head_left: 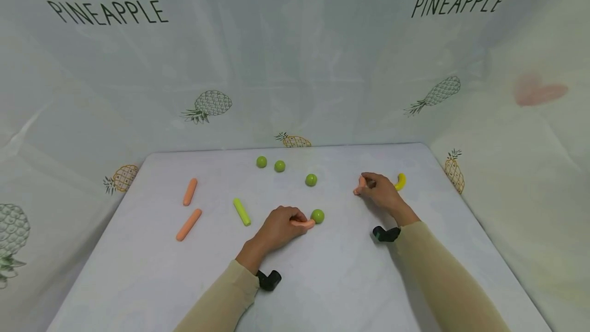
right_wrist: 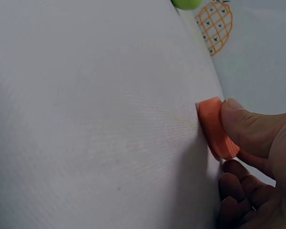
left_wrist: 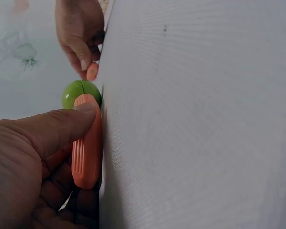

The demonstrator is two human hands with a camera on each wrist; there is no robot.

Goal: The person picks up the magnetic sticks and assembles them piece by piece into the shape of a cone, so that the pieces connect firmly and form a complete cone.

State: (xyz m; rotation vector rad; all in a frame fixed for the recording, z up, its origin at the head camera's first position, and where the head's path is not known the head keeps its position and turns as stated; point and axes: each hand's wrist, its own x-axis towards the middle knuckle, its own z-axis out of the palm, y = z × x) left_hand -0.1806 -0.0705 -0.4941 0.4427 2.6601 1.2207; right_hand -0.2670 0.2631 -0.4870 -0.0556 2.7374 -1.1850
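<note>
My left hand (head_left: 278, 228) pinches a small orange toy piece with lengthwise ridges (left_wrist: 86, 152) between thumb and fingers, low on the white table. Its far end is right beside a green ball (head_left: 317, 215), which has a thin seam in the left wrist view (left_wrist: 72, 94). Farther right, my right hand (head_left: 380, 190) pinches a second orange piece (right_wrist: 213, 128) at the tabletop, its thumb on the near face and part of it hidden by the fingers. A curved yellow piece like a toy banana (head_left: 401, 181) lies just beyond that hand.
Two orange sticks (head_left: 190, 191) lie at the left, with a yellow-green stick (head_left: 241, 212) between them and my left hand. Several green balls (head_left: 279, 166) sit toward the back of the table (head_left: 138, 265). A pineapple-print cloth (head_left: 295, 65) hangs behind and at the sides.
</note>
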